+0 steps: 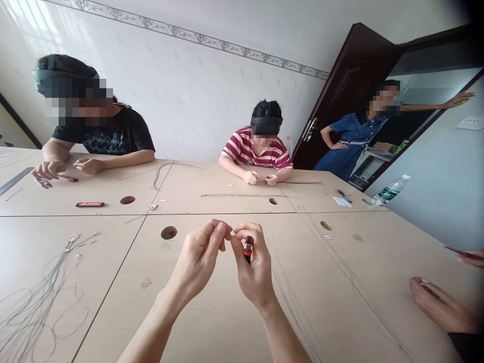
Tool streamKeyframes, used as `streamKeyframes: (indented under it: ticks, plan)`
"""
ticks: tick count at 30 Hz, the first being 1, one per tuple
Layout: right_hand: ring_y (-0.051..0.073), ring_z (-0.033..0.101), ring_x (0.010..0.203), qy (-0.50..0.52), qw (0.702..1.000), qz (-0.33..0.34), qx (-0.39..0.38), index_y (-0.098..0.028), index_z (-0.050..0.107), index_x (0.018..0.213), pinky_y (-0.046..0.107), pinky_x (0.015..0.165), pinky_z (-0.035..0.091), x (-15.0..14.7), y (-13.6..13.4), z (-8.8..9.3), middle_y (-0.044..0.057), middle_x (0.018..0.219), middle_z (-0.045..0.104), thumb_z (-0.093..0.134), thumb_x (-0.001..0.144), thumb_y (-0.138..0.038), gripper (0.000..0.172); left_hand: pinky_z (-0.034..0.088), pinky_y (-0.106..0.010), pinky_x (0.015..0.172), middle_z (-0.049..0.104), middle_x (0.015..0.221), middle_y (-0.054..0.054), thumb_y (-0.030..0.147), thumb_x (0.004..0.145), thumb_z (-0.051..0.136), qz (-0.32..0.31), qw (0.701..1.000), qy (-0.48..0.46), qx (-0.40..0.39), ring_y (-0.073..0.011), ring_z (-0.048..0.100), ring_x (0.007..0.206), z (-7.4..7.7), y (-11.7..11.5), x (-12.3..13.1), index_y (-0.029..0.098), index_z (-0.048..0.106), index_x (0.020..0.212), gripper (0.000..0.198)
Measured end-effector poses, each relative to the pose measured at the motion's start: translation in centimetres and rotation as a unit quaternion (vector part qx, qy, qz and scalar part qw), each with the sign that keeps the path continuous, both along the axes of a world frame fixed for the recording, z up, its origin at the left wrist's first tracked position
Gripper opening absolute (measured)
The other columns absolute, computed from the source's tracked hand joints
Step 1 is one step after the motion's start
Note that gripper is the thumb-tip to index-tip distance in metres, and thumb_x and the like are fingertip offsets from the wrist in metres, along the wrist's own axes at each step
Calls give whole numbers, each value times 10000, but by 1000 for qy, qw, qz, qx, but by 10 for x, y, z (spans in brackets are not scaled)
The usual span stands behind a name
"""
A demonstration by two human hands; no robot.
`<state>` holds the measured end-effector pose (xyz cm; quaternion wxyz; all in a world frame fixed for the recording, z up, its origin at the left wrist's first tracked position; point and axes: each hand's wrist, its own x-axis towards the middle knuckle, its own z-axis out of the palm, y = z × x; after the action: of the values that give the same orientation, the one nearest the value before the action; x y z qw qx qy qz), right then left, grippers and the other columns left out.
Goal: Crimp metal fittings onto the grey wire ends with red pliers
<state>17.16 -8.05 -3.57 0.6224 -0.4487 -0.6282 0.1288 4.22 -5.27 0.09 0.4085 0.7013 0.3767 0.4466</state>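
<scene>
My left hand (204, 252) is raised above the middle of the table, thumb and fingertips pinched together; what lies between them is too small to make out. Close beside it, my right hand (255, 264) curls around a small red and black lighter (248, 248) with a metal part at its top. The thumb and forefinger of this hand also meet near the left fingertips, and I cannot tell if a fine cord runs between the two hands. Long thin grey cords (289, 290) lie on the table just right of my right forearm.
A bundle of cords (49, 287) with small metal ends spreads at the left. The table (151, 312) has round holes. Two people sit opposite, one stands by the door, and another person's hand (440, 305) rests at right. A water bottle (391, 190) stands at the far right.
</scene>
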Motion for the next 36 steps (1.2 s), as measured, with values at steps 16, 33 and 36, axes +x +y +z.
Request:
streamKeyframes:
  ticks: [16, 33, 36]
  plan:
    - [163, 526, 815, -94, 993, -47, 49, -241, 490, 882, 283, 636, 418, 3, -1, -3, 30, 919, 544, 475, 896, -86, 157, 270, -240, 504, 481, 621, 47, 201, 828, 458, -28, 992, -15, -119, -92, 307, 537, 7, 1, -11, 192, 540, 690, 161]
    - [162, 525, 836, -139, 989, -23, 49, -246, 485, 904, 331, 758, 423, 8, -2, -1, 22, 924, 545, 472, 889, -52, 195, 262, -246, 524, 508, 651, 38, 200, 810, 461, -58, 980, -27, -189, -88, 291, 537, 9, 1, -13, 181, 538, 677, 155]
    - [169, 523, 842, -162, 986, -10, 41, -251, 476, 926, 342, 769, 412, 11, -2, -1, 24, 933, 548, 449, 866, -18, 243, 276, -244, 524, 540, 668, 34, 209, 814, 474, -59, 981, -16, -184, -89, 313, 539, 8, 2, -13, 183, 546, 693, 143]
